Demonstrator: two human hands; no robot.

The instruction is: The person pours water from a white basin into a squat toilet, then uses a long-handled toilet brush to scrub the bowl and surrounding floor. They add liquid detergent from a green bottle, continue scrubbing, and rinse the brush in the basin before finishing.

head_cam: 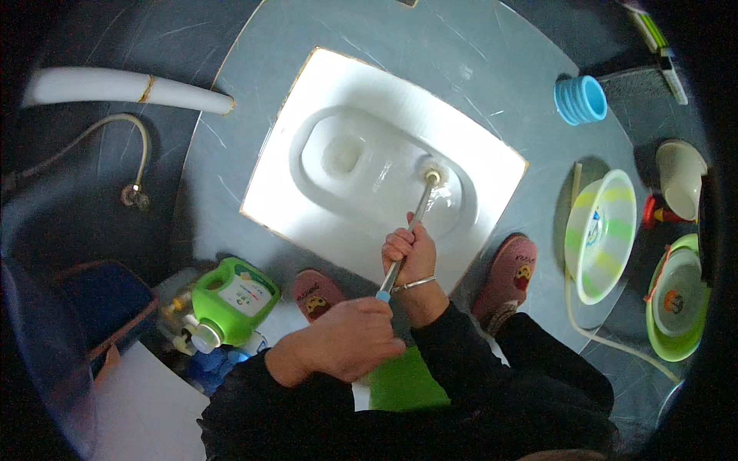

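In the head view my right hand, with a bracelet at its wrist, is closed around the middle of a metal-shafted toilet brush. My left hand, lower and nearer to me, grips its handle end, where a light-blue part shows just above the fingers. The shaft slants away from me, and its pale, round far end meets the right side of the bowl of a white squat toilet. Bristles cannot be made out clearly. The drain opening lies at the bowl's left side, away from the brush.
My pink slippers flank the toilet's near edge. A green detergent bottle and other bottles stand left. At right are a blue ribbed container, a striped basin, more basins and a thin hose. A white pipe lies upper left.
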